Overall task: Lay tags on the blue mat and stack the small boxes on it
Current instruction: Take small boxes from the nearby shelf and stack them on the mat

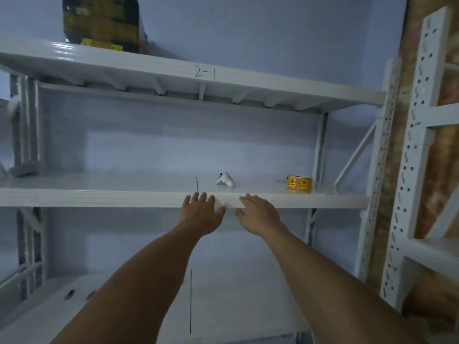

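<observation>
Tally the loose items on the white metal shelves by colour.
Yellow roll of red-printed labels, middle shelf: 1
Small white crumpled object, middle shelf: 1
Black-and-yellow wrapped package, top shelf: 1
Total: 3; grey shape far left unclear, uncounted.

- The left hand [202, 212] is bare, and the side in view is its back, with the knuckles only faintly marked.
- The left fingers [196, 196] are slim; their tips are too blurred to make out the nails.
- The left thumb [221, 209] shows as a short, rounded shape.
- The right hand [258, 214] is bare too, again seen from the back.
- The right thumb [239, 213] is short and rounded, its tip blurred.
- The left forearm [139, 281] is bare from the wrist to the lower edge of the view, widening toward that edge.
- The right forearm [335, 281] is bare over the same stretch and widens the same way.
- Dim light leaves both forearms looking smooth.
</observation>
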{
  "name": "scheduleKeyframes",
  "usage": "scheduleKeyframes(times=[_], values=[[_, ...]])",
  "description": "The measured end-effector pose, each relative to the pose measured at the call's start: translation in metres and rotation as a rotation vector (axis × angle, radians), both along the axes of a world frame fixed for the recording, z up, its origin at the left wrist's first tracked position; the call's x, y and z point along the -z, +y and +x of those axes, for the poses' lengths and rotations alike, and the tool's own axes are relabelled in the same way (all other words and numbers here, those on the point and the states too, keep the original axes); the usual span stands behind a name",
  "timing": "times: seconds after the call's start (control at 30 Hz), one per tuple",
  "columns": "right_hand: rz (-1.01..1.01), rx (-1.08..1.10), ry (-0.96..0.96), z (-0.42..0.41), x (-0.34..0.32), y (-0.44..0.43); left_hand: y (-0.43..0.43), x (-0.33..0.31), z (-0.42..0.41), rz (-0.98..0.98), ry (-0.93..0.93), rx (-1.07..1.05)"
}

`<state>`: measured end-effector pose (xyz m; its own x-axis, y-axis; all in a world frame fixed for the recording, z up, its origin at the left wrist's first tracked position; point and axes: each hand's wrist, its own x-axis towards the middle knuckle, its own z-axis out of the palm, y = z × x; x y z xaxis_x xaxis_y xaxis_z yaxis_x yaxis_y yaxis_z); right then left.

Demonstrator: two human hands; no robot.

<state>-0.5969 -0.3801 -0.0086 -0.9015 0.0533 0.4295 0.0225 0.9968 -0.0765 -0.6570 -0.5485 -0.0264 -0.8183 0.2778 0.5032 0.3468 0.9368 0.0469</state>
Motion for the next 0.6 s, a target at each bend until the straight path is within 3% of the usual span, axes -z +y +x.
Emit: scheduleKeyframes(times=[0.3,0.6], values=[[0.048,0.087,0.018,-0.044,-0.012,0.045,0.058,-0.015,-0.058,-0.013,0.017,0.13],[0.094,0.423,0.075,0.067,-0.024,0.17,0.246,-0.028,-0.001,-0.026,0.047,0.628]])
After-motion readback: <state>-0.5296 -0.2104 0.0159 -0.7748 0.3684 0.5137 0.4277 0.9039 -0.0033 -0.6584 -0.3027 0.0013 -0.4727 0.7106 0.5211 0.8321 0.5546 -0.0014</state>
